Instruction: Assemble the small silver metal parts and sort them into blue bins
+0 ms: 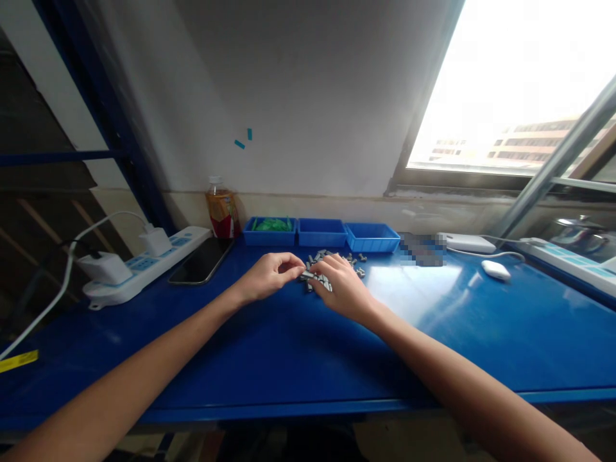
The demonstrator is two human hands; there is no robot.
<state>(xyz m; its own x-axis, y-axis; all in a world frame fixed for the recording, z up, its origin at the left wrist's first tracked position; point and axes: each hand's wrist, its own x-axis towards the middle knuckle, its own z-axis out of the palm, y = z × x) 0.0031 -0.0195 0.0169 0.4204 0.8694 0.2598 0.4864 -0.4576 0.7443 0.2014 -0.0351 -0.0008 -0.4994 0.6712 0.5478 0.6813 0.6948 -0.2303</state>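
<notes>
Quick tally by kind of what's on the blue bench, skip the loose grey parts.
Blue bins: 3
Power strips: 2
Chargers: 2
Phone: 1
Bottle: 1
Mouse: 1
White box: 1
Total: 11
Both hands are at the grey parts.

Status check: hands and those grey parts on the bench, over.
Left hand and right hand both pinching at small grey parts on blue table. Three blue bins behind. Nothing between hands.
</notes>
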